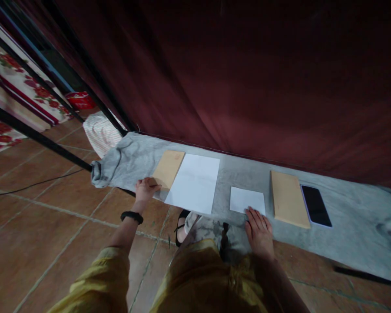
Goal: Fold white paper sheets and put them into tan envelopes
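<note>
Resting palm-down, L hand [146, 190] @env. [170, 166], R hand [259, 230] @sm. sheet [245, 198]

The person wears a loose yellow top [205, 278] with folds; its left sleeve [99, 278] is also yellow. Around the left wrist [139, 206] goes a thick black band [132, 216]. The lower garment [205, 228] is grey with dark patches. One visible shoe [183, 214] is black.

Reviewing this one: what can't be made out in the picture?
All in the head view:
Left tan item: near-left corner, hidden by the left hand.
Small white paper: part of the near edge, hidden by the right hand.
Grey cloth: right end, cut off by the picture's right edge.
Red container: contents, too small to tell.
</note>
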Motion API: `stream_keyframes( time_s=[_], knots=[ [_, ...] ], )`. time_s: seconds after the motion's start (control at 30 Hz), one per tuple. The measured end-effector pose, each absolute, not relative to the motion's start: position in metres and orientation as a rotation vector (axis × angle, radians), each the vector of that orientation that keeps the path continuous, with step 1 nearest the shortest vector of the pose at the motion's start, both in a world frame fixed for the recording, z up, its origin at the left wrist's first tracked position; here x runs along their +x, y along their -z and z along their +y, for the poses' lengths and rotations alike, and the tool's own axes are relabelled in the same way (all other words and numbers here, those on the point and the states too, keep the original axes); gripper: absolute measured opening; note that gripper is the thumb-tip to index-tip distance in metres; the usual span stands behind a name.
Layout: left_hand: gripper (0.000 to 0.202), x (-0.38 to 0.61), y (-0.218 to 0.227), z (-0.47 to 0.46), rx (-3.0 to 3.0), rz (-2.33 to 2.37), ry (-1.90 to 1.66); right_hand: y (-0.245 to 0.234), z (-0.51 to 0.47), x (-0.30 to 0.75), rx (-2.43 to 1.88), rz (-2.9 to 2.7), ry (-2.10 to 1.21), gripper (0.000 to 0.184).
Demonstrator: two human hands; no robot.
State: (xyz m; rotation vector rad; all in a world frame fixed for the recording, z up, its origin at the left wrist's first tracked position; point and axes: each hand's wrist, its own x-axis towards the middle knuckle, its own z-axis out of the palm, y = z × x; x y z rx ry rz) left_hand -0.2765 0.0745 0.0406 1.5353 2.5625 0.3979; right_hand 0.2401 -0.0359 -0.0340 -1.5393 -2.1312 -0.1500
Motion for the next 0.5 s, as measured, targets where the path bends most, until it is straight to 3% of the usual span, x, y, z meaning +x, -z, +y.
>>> stream_keyframes(
  time_s=[0.5],
  knots=[
    [0.053, -0.2821, -0.0407, 0.0772, 1.514, 2.600, -0.388, 0.0318, -0.0364, 0.2399, -1.551, -2.143, 0.144, 0.048]
  ],
)
